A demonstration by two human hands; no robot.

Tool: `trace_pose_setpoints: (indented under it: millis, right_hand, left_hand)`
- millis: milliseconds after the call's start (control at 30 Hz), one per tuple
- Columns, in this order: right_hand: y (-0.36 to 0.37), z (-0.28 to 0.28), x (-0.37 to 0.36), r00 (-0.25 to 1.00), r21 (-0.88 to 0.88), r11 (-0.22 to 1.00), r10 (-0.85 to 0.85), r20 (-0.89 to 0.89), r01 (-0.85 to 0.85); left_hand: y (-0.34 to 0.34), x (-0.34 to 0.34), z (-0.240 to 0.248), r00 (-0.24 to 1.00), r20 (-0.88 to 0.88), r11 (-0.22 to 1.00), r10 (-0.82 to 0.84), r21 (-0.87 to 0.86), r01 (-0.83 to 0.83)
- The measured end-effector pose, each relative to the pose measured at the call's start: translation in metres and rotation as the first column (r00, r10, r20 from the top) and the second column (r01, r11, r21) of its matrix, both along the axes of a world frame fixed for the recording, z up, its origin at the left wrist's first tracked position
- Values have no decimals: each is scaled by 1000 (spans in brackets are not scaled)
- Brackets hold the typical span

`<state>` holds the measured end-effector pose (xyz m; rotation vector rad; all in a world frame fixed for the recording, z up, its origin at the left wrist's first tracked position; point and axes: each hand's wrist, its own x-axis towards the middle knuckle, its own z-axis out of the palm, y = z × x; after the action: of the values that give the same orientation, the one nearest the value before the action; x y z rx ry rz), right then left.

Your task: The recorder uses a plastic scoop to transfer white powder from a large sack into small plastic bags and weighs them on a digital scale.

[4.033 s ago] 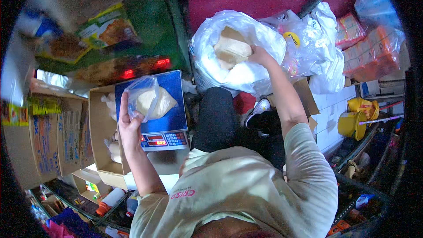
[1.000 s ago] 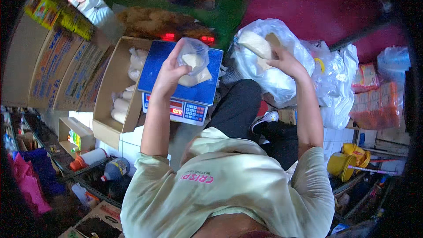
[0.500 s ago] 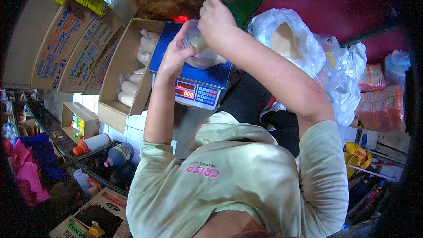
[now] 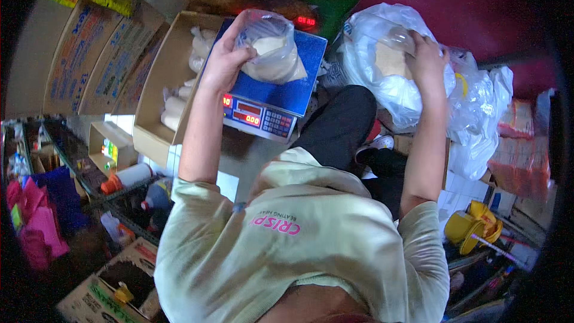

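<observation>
My left hand (image 4: 226, 63) grips the rim of a clear plastic bag (image 4: 272, 54), thumb towards me. The bag is partly filled with a pale, fine-grained substance and rests on the blue plate of a digital scale (image 4: 299, 98). My right hand (image 4: 427, 63) is at the mouth of a big white plastic sack (image 4: 362, 66), its fingers closed around a clear, cup-like container (image 4: 394, 37). A heap of pale beige grains (image 4: 391, 60) lies inside the sack, below that container. Part of the container is hidden by my fingers.
Left of the scale stands an open cardboard box (image 4: 152, 137) with several filled bags (image 4: 173, 110). Folded cartons (image 4: 89, 60) lean farther left. Beyond the right sack are crumpled plastic bags (image 4: 478, 107) and orange-red packs (image 4: 523, 155). My bent knee (image 4: 344, 113) sits between scale and sack.
My right hand has swung right, from above the scale to the sack, where a clear container now shows. My left hand has taken hold of the bag's rim, and the bag's mouth is wider.
</observation>
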<state>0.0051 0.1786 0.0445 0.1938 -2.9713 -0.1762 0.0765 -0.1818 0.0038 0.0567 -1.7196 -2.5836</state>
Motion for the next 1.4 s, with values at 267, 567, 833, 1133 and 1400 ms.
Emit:
trace_pose_setpoints:
  millis: [267,567,833,1133,1400]
  right_hand:
    - [89,-130,-51,905,-33,956,-264,332,291]
    - [120,-196,-83,929,105,971,-235,285,214]
    - [49,-211,-113,727,-38,903,-319,607,427]
    - [59,-217,-103,713,-384,734,-192,674,560]
    - [136,-188,-51,899,-637,665,-123,421,390]
  left_hand:
    - [11,0,19,997,-12,913,71,-403,-70]
    - [28,9,14,960,101,896,262,-396,-203]
    - [28,10,15,932,151,924,330,-252,-286]
    - [30,19,13,934,157,936,320,-202,-287]
    - [29,25,11,982,72,960,176,-233,-155]
